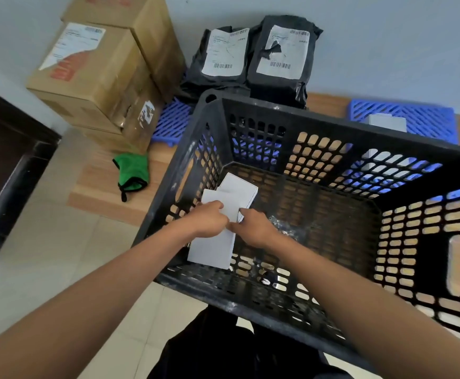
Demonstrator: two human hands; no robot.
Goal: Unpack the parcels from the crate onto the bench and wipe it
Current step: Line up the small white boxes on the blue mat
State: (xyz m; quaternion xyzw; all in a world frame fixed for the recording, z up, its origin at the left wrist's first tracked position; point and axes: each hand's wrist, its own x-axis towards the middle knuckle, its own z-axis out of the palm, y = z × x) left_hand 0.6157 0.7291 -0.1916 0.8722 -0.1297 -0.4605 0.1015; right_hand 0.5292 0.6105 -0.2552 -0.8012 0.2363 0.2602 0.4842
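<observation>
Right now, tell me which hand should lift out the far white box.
Probably left. The left hand sits nearer the far white box; the right hand grips the near white box.

Two blue slatted plastic pallets lie apart, one (172, 120) at the left beside the stacked cartons, the other (404, 120) at the right against the wall. A dark wooden piece of furniture (7, 160) stands at the far left on the pale tiled floor (45, 242).
</observation>
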